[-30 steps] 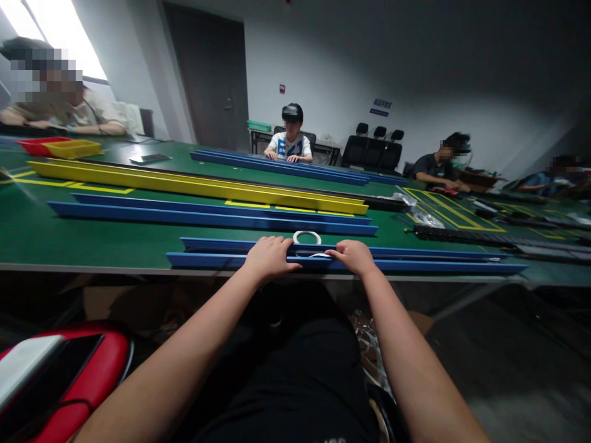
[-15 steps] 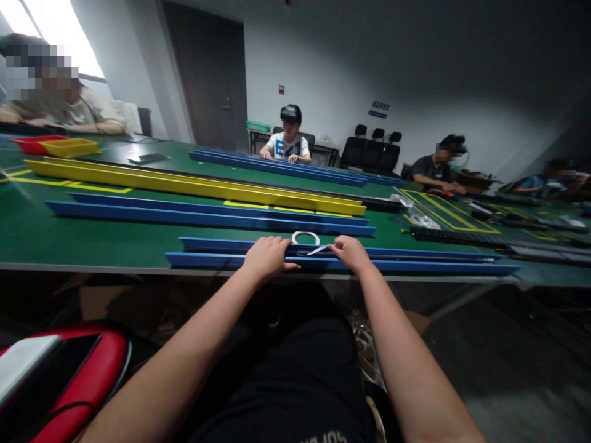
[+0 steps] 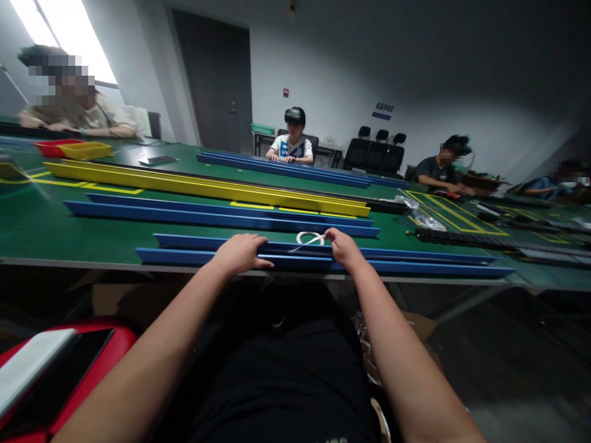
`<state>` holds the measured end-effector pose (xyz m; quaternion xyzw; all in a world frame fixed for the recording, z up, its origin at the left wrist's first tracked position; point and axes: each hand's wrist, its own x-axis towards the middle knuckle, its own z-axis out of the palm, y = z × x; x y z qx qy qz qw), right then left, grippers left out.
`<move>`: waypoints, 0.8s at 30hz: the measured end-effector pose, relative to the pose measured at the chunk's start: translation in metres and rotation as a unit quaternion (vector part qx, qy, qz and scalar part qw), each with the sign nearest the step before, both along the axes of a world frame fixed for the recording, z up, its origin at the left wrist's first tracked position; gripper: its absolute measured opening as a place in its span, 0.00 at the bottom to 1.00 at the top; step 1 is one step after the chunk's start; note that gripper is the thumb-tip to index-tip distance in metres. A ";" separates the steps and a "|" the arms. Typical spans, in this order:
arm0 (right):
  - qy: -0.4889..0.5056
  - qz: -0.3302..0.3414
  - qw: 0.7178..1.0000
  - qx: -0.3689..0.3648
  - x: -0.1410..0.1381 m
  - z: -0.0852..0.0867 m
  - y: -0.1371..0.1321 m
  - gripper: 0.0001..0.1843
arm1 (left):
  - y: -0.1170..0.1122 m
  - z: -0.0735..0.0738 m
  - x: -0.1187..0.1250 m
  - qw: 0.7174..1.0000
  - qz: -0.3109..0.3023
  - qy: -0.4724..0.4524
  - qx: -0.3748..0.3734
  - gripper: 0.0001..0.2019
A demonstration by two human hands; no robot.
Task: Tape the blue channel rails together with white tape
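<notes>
A long blue channel rail (image 3: 175, 256) lies along the table's near edge, its groove facing up. My left hand (image 3: 241, 253) straddles it left of the middle, fingers over the far wall and thumb at the near wall. My right hand (image 3: 344, 247) is closed in a pinch on a thin white strip (image 3: 302, 244), which slants down leftward into the groove; it looks like tape or its backing. Just behind the rail rests a white tape ring (image 3: 301, 236), partly crossed by the strip. The pinching fingertips are small and partly hidden.
Beyond lie another blue rail (image 3: 221, 216), a yellow rail (image 3: 207, 188) and more blue rails (image 3: 286, 170). Red (image 3: 48, 147) and yellow trays (image 3: 87, 151) stand at left. Black strips (image 3: 462, 237) lie right. Several co-workers sit around the green table (image 3: 37, 234). A red stool (image 3: 115, 338) is lower left.
The near blue rail has slid left, my left hand moving with it. My right hand has risen slightly with the white strip, which now stretches longer. The view has shifted a little.
</notes>
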<state>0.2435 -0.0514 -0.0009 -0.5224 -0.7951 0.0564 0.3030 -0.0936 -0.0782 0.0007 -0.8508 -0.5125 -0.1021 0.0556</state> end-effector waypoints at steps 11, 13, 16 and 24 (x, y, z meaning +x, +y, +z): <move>0.176 -0.054 0.983 -0.004 0.000 0.005 -0.008 0.26 | 0.002 0.006 -0.055 0.998 0.040 -0.005 -0.051 0.43; 0.281 -0.045 0.958 -0.043 0.000 0.001 -0.005 0.27 | 0.004 0.005 -0.052 0.998 0.043 -0.005 -0.051 0.44; 0.403 0.002 0.910 -0.102 0.004 -0.002 -0.001 0.28 | 0.005 0.003 -0.047 0.997 0.054 0.001 -0.048 0.43; 0.415 -0.026 0.907 -0.062 0.016 0.000 0.009 0.24 | -0.001 0.001 -0.003 0.999 0.014 -0.028 -0.023 0.38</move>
